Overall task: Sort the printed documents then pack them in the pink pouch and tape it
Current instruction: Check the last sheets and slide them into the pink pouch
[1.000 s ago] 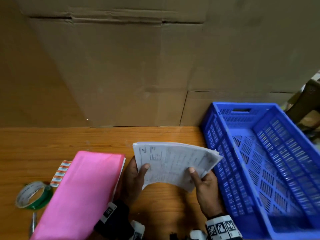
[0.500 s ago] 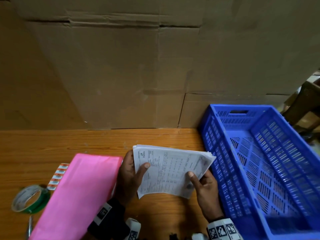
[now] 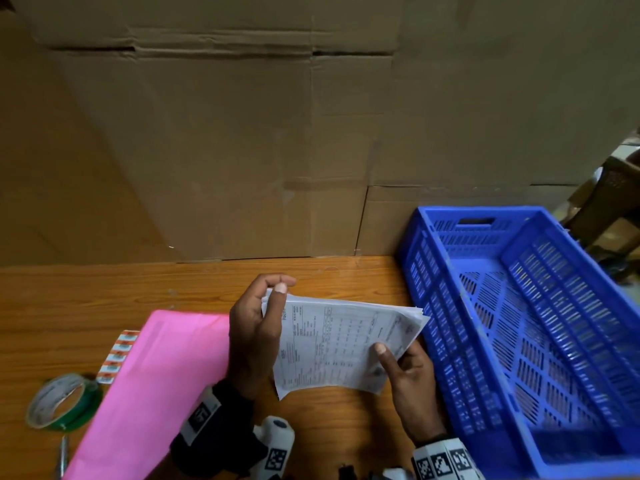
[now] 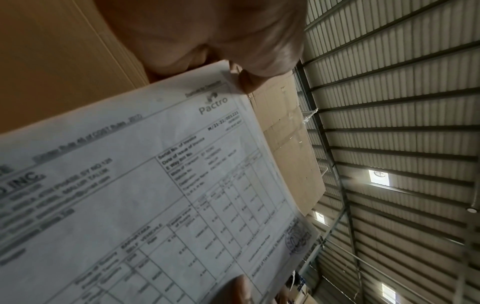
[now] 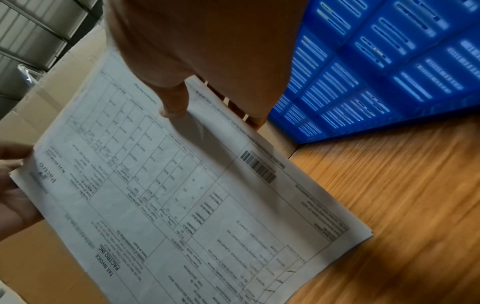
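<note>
While pinched by both hands (image 3: 332, 344): thin, limp printed documents (image 3: 341, 348), edges fanned.

The wooden desk (image 3: 104, 299) carries a pink pouch (image 3: 149, 386) at the left front and a blue crate (image 3: 519, 341) at the right. Left of the pouch lie a green tape roll (image 3: 60, 401), a strip of small labels (image 3: 116, 356) and what may be a pen (image 3: 64, 457).
</note>
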{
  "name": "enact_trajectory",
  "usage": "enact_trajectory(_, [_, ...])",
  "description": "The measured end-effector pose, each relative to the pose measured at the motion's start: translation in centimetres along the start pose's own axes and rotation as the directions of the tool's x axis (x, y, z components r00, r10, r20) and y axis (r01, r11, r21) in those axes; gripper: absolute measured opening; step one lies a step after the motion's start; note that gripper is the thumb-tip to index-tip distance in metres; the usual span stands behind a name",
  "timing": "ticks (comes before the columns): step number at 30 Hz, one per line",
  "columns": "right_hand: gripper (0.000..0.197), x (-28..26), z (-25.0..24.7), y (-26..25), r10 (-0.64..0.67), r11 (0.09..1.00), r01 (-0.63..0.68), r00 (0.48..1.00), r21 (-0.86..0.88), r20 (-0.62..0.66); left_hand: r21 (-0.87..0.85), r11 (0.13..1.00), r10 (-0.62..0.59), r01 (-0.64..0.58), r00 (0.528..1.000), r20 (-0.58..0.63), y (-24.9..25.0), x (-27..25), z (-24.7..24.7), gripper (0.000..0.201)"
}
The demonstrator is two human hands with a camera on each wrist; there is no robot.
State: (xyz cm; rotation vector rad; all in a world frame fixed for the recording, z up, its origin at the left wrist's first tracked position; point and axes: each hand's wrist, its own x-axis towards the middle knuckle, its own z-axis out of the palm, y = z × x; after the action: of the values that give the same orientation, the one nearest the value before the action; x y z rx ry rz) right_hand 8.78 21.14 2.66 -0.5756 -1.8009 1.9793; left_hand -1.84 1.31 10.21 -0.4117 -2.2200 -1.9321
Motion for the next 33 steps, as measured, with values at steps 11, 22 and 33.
enact_trajectory(11, [0.018,0.2,-0.2,0.7,-0.015,0.999,0.014,1.0,-0.037,-0.011,-0.067,0.998,0.001,0.0,1.0,0.023,0.5,-0.7,-0.3,0.023])
enact_trajectory(22, [0.026,0.4,0.1,0.9,0.074,0.997,-0.076,0.996,0.023,0.051,-0.088,0.932,-0.324,0.353,0.916,0.235,-6.4,-3.6,-0.3,0.019])
enact_trajectory(33, [0.02,0.8,0.2,1.7,0.093,0.996,-0.094,0.995,0.012,0.029,-0.226,0.907,-0.329,0.355,0.933,0.148,-7.9,-3.9,0.4,0.016])
